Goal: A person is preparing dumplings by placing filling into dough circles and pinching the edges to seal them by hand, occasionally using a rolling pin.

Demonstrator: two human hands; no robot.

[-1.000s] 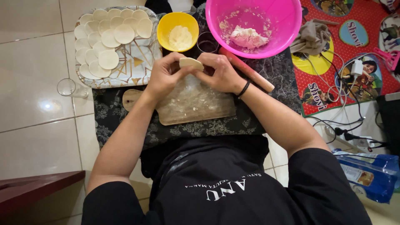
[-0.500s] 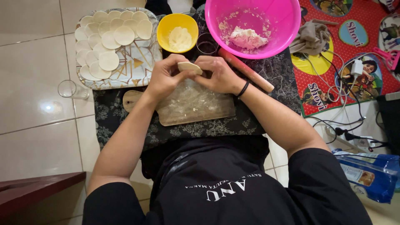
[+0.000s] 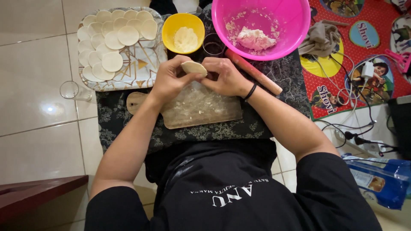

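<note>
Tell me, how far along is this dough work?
Done: a batch of flat dough rounds lies on the tray. In hand: the left hand and right hand hold one dough piece above the floured board. Left: a lump of dough sits in the pink bowl.

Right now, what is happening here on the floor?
A person sits over a floured wooden board and holds a small round piece of dough between the left hand and the right hand. A tray with many flat dough rounds lies on the left. Behind the hands stand a yellow bowl of flour and a pink bowl with a lump of dough. A rolling pin lies beside the right hand.
</note>
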